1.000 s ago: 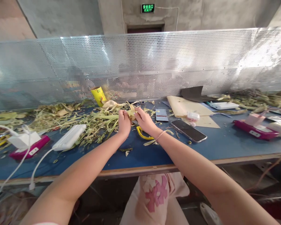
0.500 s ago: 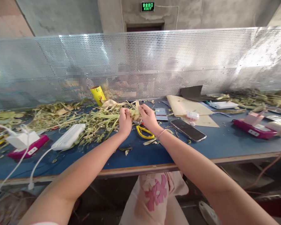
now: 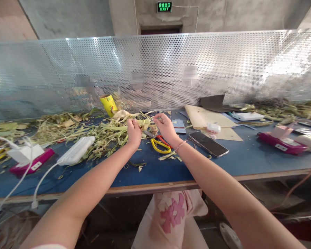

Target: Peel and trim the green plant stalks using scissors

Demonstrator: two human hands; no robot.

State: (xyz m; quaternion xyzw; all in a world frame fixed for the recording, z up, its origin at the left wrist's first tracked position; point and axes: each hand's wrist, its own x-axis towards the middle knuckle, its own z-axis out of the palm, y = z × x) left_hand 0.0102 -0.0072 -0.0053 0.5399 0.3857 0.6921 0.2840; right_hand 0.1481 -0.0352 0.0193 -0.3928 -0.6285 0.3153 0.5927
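Observation:
My left hand [image 3: 134, 133] is closed on a pale green dried leaf strip [image 3: 144, 123], which sticks out to the right past its fingers. To the right, my right hand [image 3: 166, 127] is pinched with its fingertips near the strip's end; whatever it grips is too thin to make out. Below and between both hands lie scissors with a yellow handle [image 3: 160, 150] and a red one [image 3: 163, 141]. A small brown lump [image 3: 153, 130] is beside the blades. Left of my left hand spreads a heap of dried leaves and stems [image 3: 106, 135].
A yellow tube [image 3: 109, 105] stands tilted at the back near a perforated metal screen [image 3: 160, 69]. At right are a phone [image 3: 208, 144], an earphone case [image 3: 213, 128], brown paper [image 3: 200, 117] and a magenta power strip [image 3: 282, 143]. A white power bank [image 3: 76, 151] lies left.
My hands have drawn apart: the left went slightly left with the leaf strip, the right stayed about where it was. The red handle and the brown lump now show between them.

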